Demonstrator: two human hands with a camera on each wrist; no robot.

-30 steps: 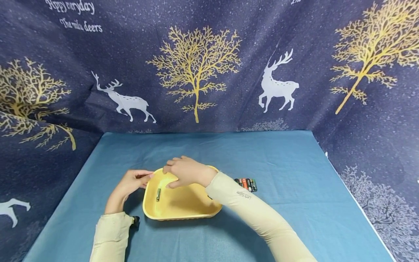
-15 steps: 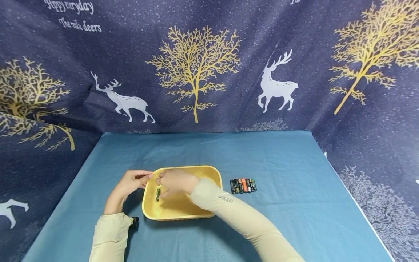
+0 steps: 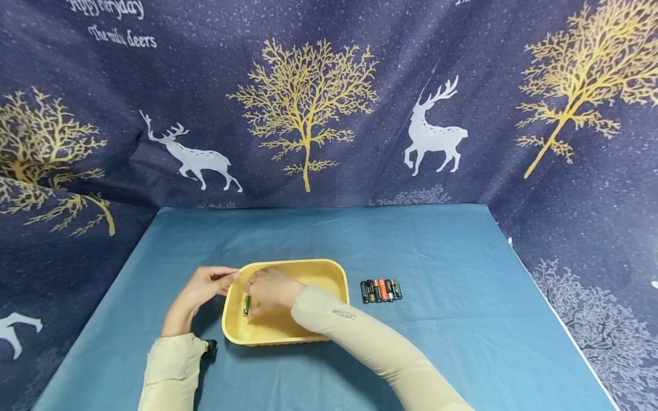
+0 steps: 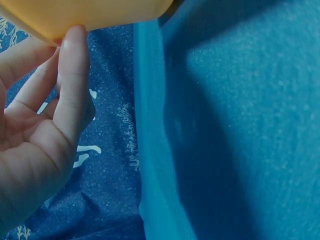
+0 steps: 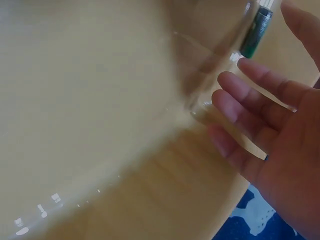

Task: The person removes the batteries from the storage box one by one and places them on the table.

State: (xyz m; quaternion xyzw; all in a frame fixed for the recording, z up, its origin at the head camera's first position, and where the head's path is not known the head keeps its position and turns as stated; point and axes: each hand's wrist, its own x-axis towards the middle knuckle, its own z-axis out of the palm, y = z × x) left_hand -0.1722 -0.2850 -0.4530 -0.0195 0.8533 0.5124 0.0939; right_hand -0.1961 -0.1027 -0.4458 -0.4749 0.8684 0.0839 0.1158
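My left hand (image 3: 200,292) pinches the far left corner of a yellow plastic basin (image 3: 336,282). The left wrist view shows its thumb and fingers (image 4: 75,65) on the basin's edge (image 4: 105,12). My right hand (image 3: 275,290) is inside the basin, toward the left end. A small green and dark battery (image 3: 247,305) lies there against the left wall. In the right wrist view, the right hand (image 5: 280,125) has spread, slightly bent fingers, with the battery (image 5: 256,32) between thumb and index finger but no clear grip on it.
Right of the basin, several batteries (image 3: 380,290) lie side by side in a row on the blue tablecloth (image 3: 442,251). A dark patterned curtain (image 3: 329,114) with deer and trees hangs behind the table. A small black object (image 3: 209,349) is at the left sleeve.
My right hand has moved left and down into the basin, toward the battery. The row of batteries, partly hidden before, now shows whole. My left hand has kept its hold.
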